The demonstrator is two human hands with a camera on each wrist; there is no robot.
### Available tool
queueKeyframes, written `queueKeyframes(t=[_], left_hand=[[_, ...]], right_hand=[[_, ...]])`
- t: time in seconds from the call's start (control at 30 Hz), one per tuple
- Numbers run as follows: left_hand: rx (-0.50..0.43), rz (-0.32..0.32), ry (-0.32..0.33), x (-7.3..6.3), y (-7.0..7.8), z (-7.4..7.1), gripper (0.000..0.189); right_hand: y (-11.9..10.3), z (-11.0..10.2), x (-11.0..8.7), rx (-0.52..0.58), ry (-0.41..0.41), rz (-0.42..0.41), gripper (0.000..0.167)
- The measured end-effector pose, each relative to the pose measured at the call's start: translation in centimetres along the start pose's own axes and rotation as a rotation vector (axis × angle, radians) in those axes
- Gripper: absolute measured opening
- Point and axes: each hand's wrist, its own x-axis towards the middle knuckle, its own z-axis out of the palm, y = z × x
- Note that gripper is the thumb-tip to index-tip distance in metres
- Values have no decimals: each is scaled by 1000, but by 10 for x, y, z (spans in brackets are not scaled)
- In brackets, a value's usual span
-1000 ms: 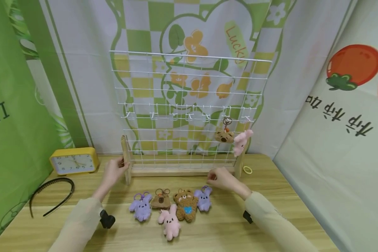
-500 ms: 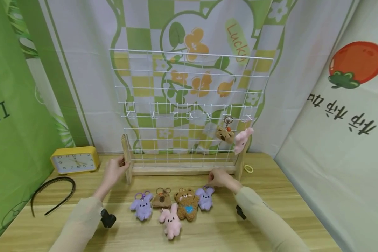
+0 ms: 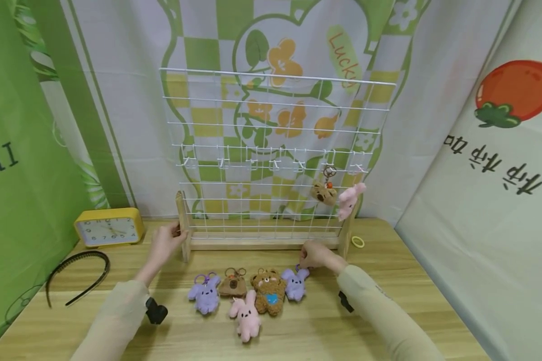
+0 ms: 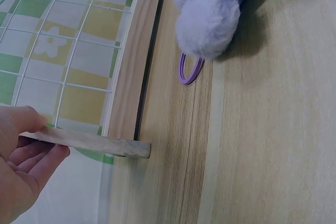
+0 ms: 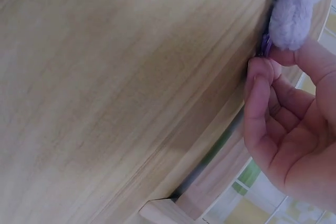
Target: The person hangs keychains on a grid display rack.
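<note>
Pinching purple ring (image 5: 266, 44) w/ R grip (image 3: 315, 254) & clasping rack post (image 4: 110, 144) w/ L grip (image 3: 164, 240), best lift slowly, clear of bear (image 3: 269, 292) left of R grip.

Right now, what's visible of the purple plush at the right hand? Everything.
The purple plush is a keychain figure of fuzzy, fur-like fabric, with ears spread sideways, small dark face marks and a shiny purple ring at its head. It looks to lie face up on the wood-grain table, head toward the wire rack, just right of the brown bear; contact with the bear is unclear. The right hand pinches it by the ring.
</note>
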Motion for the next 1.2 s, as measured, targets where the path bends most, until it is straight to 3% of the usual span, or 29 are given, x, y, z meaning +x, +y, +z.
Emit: queueKeyframes(t=[0.17,0.37,0.57,0.73,0.9,1.03,1.2], left_hand=[[18,-41,-44,2,0,3,23],[35,-60,-45,2,4,3,23],[37,-66,-50,2,2,3,23],[18,-70,-49,2,1,2,24],[21,-75,-56,1,0,1,25],[40,-73,-55,1,-1,0,27],[54,-60,-46,2,0,1,24]], right_hand=[[4,-1,-2,-13,3,-1,24],[2,-8,-8,-25,95,-73,18],[-9,-22,-21,4,132,-126,10],[-23,-40,-34,-23,201,-244,6],[-40,-63,-44,-85,324,-363,7],[-52,-86,-50,-115,405,-392,8],[-69,-117,-57,-103,453,-358,7]])
